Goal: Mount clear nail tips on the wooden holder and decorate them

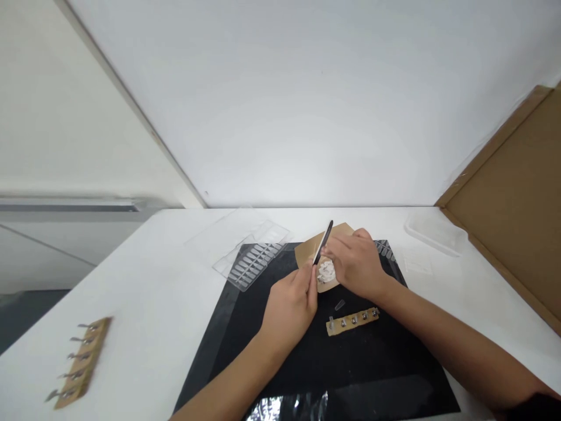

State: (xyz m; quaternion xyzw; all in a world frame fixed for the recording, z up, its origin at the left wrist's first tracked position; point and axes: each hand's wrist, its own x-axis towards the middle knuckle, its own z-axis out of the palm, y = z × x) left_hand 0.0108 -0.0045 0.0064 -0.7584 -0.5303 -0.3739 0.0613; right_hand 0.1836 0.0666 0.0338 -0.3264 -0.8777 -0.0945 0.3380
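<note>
Black and slim, a file-like stick (323, 242) stands tilted between the hands, its lower end pinched in the bent fingers of the left hand (290, 295). The right hand (354, 260) curls beside it; whether it grips something small cannot be told. The step appears to be fine work along the stick, calling next for a steady pinch. Between the hands, white flakes (326, 272) heap on matte brown paper (305, 251); nearer than both, a clear tapered tip (339, 304) lies on a glossy black mat (333, 365).
</note>
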